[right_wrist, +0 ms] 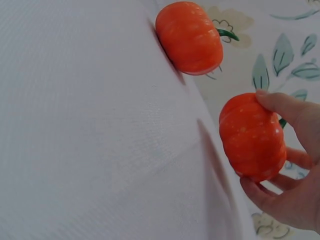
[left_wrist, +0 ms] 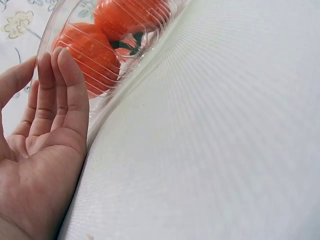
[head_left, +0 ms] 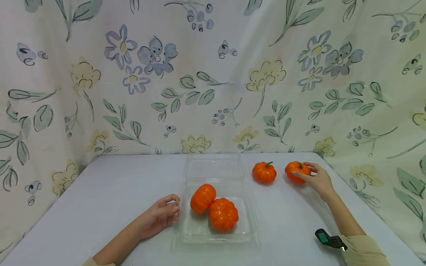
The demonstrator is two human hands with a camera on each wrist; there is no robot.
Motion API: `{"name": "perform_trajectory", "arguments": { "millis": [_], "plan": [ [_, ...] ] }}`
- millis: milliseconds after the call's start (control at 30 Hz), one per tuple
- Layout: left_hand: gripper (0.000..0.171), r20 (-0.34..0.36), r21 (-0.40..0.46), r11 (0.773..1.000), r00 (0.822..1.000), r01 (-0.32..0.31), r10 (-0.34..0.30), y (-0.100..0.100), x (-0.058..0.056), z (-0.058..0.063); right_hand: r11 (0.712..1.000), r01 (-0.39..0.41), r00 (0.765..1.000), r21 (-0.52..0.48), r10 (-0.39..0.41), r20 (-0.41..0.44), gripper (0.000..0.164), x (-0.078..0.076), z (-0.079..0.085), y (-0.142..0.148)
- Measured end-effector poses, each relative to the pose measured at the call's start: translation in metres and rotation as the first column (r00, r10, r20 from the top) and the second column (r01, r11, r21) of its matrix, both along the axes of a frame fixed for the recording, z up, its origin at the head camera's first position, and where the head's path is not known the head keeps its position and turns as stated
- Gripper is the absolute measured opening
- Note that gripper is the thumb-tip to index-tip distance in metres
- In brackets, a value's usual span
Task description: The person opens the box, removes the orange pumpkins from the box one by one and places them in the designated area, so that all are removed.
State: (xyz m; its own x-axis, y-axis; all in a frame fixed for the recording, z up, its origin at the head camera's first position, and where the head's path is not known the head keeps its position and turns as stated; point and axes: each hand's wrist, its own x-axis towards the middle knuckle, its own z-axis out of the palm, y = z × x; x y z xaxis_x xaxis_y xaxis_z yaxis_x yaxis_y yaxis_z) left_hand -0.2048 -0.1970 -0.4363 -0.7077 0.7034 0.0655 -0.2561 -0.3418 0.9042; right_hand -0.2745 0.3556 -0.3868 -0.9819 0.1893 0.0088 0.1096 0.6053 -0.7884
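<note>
My right hand [head_left: 321, 181] grips a small orange toy pumpkin [head_left: 296, 172] with a green stem, thumb on one side and fingers on the other. In the right wrist view that pumpkin [right_wrist: 252, 136] hangs a little above the table, its shadow apart from it. Another toy pumpkin [head_left: 264, 172] sits just left of it. A clear plastic clamshell box [head_left: 246, 221] lies with its lid opened away from me; two toy pumpkins, one left [head_left: 203, 198] and one right [head_left: 223, 215], rest inside. My left hand [head_left: 159, 216] holds the box's left rim between thumb and fingertips.
The white table [head_left: 110, 192] ends at a floral curtain [head_left: 213, 92] at the back and right. The box's clear lid [head_left: 213, 168] lies flat behind its base. A dark device with a small screen [head_left: 329, 239] is strapped at the right wrist.
</note>
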Motion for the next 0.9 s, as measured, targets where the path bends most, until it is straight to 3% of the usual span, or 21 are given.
{"name": "perform_trajectory", "arguments": {
  "millis": [600,900],
  "plan": [
    [0.023,0.005,-0.022,1.0,1.0,-0.011,0.011,0.001,0.001,0.001,0.999,0.022,0.999,0.033,-0.023,0.034,0.086,-0.005,-0.013,-0.001],
    [0.023,-0.008,-0.036,0.999,1.0,-0.017,0.017,0.0,0.0,0.001,0.998,-0.012,1.0,0.061,0.012,0.006,0.086,-0.003,-0.012,-0.004]
  ]
}}
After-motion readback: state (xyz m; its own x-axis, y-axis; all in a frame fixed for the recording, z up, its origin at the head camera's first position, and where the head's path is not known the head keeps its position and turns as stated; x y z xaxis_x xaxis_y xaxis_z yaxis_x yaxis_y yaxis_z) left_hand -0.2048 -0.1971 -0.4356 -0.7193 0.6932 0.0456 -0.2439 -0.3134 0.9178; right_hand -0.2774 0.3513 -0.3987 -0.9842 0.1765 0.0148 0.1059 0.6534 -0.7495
